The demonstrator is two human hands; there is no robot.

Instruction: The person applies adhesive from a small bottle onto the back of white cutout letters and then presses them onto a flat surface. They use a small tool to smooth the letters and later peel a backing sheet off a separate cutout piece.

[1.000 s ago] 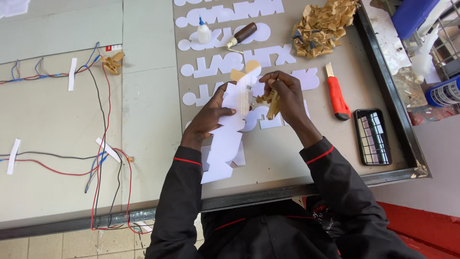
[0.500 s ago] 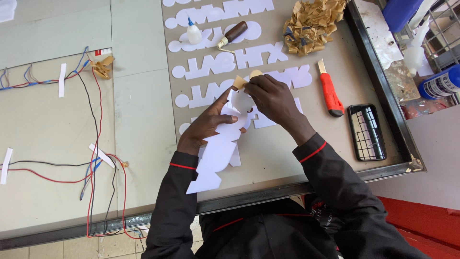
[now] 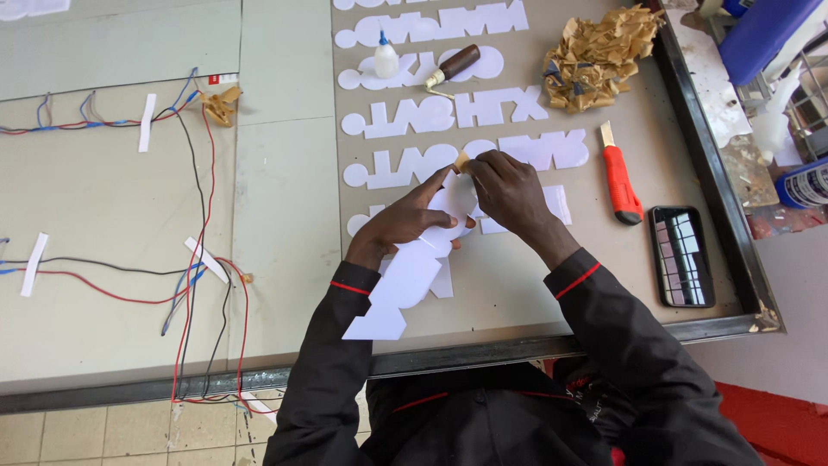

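The big bench (image 3: 285, 216) holds rows of white cut-out shapes (image 3: 448, 112), most peeled bare. One long white cut-out (image 3: 412, 272) lies near the middle, running from near-left to far-right. The left hand (image 3: 405, 220) grips it. The right hand (image 3: 509, 190) pinches brown backing paper (image 3: 461, 161), only partly peeled off.

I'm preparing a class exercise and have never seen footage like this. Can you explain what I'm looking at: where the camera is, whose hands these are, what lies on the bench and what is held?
The camera sits on a person's head and looks down at their own two hands. The left hand and right hand together hold a white cut-out strip; the right pinches a brown scrap at its top. On the bench lie more white cut-outs, a glue bottle, a wooden-handled tool, crumpled brown paper, a red knife and a phone. Coloured wires are taped down at left.
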